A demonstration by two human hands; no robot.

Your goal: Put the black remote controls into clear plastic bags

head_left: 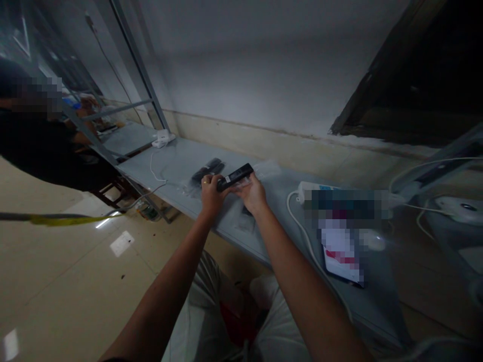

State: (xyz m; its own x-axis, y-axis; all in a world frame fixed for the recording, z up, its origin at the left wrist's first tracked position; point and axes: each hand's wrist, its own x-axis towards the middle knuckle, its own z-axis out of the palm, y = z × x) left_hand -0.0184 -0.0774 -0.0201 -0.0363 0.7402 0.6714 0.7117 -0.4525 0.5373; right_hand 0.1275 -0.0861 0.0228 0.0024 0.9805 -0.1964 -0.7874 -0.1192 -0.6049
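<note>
A long black bar-shaped device (pixel 236 176) with a small white label is held above the grey workbench (pixel 177 161). My left hand (pixel 211 193), a ring on one finger, is closed round its near end. My right hand (pixel 253 193) grips the middle of the device, with a thin clear plastic wrapper under the fingers. Just behind my left hand, several more black devices (pixel 207 169) lie in a small pile on the bench. Another clear plastic bag (pixel 269 168) lies on the bench beyond my right hand.
A white power strip (pixel 302 192) with a white cable (pixel 302 231) lies right of my hands, a phone (pixel 341 251) nearer the bench edge. A white charger (pixel 163 138) and cord sit far left. Another person (pixel 33 136) sits at the left. A metal frame post (pixel 139 63) rises behind.
</note>
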